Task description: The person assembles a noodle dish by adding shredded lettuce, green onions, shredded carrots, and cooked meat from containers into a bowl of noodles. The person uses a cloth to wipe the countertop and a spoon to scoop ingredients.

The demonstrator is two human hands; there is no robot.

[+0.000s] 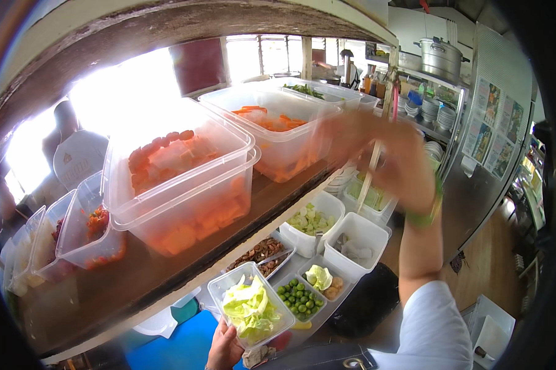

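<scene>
My left hand (224, 347) is closed on the side of a clear plastic container (219, 302) low in the view. Cut pale-green leaves (250, 308), like cabbage or lettuce, fill it. My right hand (383, 148) is raised at the shelf edge, beside a translucent tub (272, 151) of orange carrot strips (284, 124). Motion smears its fingers, so I cannot make out whether they hold anything. A green band (435, 200) circles the right wrist. Below that hand stand a white tub of chopped pale-green vegetable (312, 219) and another white tub (373, 250) with whitish contents.
Stacked tubs of orange pieces (192, 231) and smaller containers (96, 246) line the wooden shelf (161, 274). Below it are green citrus fruits (299, 300) and a tray of brown pieces (262, 254). A post (369, 179) rises near my right hand. A steel pot (441, 58) stands far right.
</scene>
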